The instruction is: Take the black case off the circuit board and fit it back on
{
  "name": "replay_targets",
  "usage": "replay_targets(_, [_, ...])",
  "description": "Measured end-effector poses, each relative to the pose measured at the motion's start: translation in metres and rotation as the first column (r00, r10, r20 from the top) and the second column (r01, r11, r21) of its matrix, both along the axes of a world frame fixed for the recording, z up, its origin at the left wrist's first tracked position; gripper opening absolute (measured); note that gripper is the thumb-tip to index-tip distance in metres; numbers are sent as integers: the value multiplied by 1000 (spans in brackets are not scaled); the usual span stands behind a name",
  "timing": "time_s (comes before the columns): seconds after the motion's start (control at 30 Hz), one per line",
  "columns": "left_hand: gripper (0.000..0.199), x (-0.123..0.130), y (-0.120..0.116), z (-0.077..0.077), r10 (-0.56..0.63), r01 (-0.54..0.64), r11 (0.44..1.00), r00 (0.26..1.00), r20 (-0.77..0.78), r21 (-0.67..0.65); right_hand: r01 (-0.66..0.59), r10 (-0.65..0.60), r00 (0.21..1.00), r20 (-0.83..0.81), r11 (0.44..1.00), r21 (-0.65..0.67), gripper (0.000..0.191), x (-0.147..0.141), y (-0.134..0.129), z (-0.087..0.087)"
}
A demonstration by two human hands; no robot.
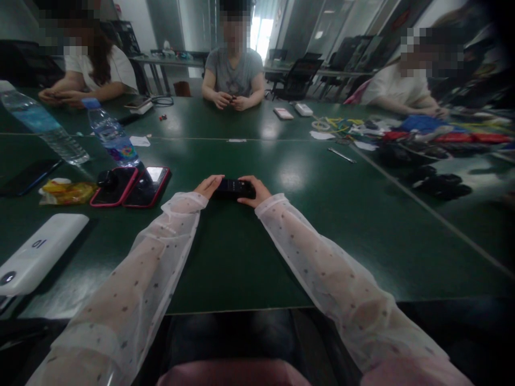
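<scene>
A small black handheld device point(232, 187) with a dim screen of tiny light text is between my two hands, at or just above the green table. My left hand point(210, 186) presses on its left end, fingers together and pointing to the right; the thumb is hidden. Around the right end, my right hand point(255, 191) is closed, with fingers over the far side and thumb on the near side. Sheer white dotted sleeves cover both forearms.
Left of my hands lie two phones in pink-red cases point(147, 186), a yellow packet point(66, 191), a white power bank point(42, 252) and water bottles point(110, 131). Cables and a blue-red pile point(426, 128) cover the right side. Across the table sits a person in grey point(233, 69); others sit left and right.
</scene>
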State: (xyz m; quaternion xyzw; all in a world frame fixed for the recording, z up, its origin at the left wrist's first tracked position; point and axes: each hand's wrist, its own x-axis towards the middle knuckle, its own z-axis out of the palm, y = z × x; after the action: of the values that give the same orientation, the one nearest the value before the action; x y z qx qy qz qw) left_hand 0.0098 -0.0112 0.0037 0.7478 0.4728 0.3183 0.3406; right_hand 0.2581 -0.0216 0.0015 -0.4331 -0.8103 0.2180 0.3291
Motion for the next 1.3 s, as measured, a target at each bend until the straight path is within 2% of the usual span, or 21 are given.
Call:
replay_targets(0.27, [64,3,0,3,18,-18,1000,990,-142,5,-125,127,981,-144,992,24,58,-3,-4,3])
replay_targets(0.37, [62,4,-1,4,19,-19,1000,992,-125,8,-138,123,968,-221,989,-54,59,-5,-9,6])
replay_targets(0.53, [58,6,-4,10,-8,8,1000,999,-36,-14,-109,27,931,-363,972,-208,51,-8,-11,6])
replay_targets(0.73, [59,10,-11,18,-11,11,999,1000,11,-52,-103,5,926,-377,966,-238,51,-8,-7,3])
replay_targets(1.1, [65,4,0,5,-46,44,998,998,-49,-40,-122,-23,900,-435,945,-303,55,-10,-6,10])
replay_targets(1.3, [75,9,-6,11,-33,33,999,999,-4,-31,-133,-14,898,-439,944,-302,56,-9,-6,10])
